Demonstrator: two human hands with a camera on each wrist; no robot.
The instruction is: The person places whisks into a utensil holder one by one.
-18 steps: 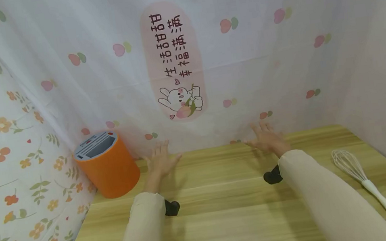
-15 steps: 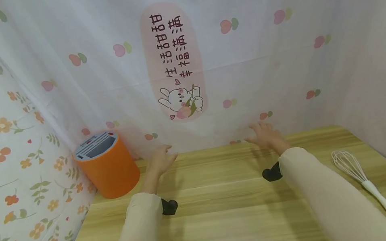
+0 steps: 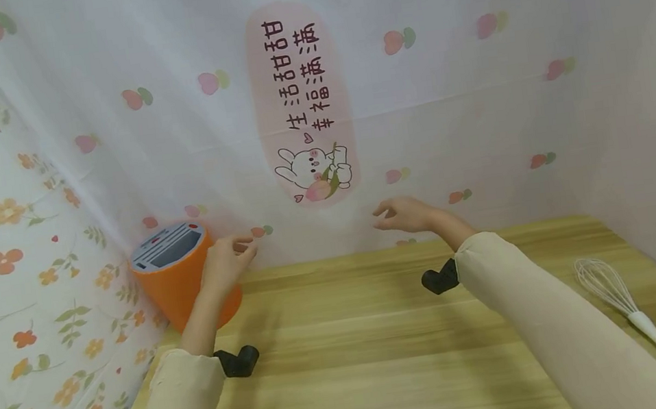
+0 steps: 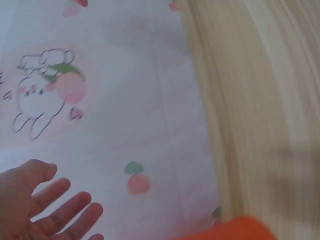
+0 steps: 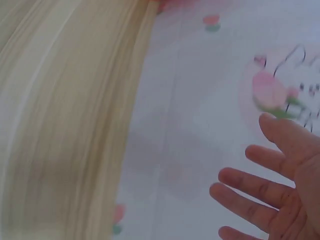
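Observation:
My left hand (image 3: 225, 266) is raised over the table beside an orange cylindrical holder (image 3: 180, 289) with a grey slotted top, and hides part of its right side. In the left wrist view its fingers (image 4: 75, 210) are spread loosely with nothing between them. My right hand (image 3: 407, 215) hangs above the table's back part, before the curtain, also holding nothing. Its relaxed fingers (image 5: 255, 187) show in the right wrist view. A whisk (image 3: 634, 309) with a white handle and wire loops lies at the right of the table, apart from both hands.
The wood-grain table (image 3: 348, 354) ends at a white printed curtain (image 3: 462, 138) along the back. A flower-patterned cloth (image 3: 34, 284) hangs at the left, close to the orange holder. Another pale cloth hangs along the right side.
Both hands have risen from the table's back edge. The left hand has moved left toward the orange holder; the right has moved left toward the middle. Their fingers are less outstretched.

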